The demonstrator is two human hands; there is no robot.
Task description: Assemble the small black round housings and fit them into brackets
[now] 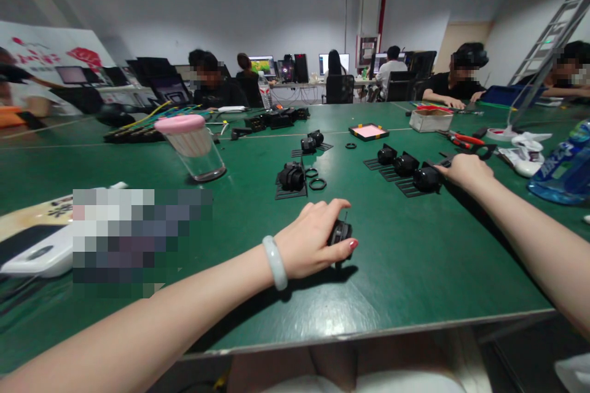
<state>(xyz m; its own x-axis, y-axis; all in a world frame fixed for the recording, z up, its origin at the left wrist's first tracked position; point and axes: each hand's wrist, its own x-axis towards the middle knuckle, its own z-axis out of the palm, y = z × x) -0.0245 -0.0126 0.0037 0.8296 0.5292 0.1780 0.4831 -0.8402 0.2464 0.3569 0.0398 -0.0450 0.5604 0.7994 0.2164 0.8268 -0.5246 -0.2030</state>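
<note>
White characters mark the blue bottle (561, 167), but no text is legible.

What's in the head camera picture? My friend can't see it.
A person's left hand holds a small black part over a green table; the right hand is beside three similar parts. On the left stands a clear pink-lidded cup.
</note>
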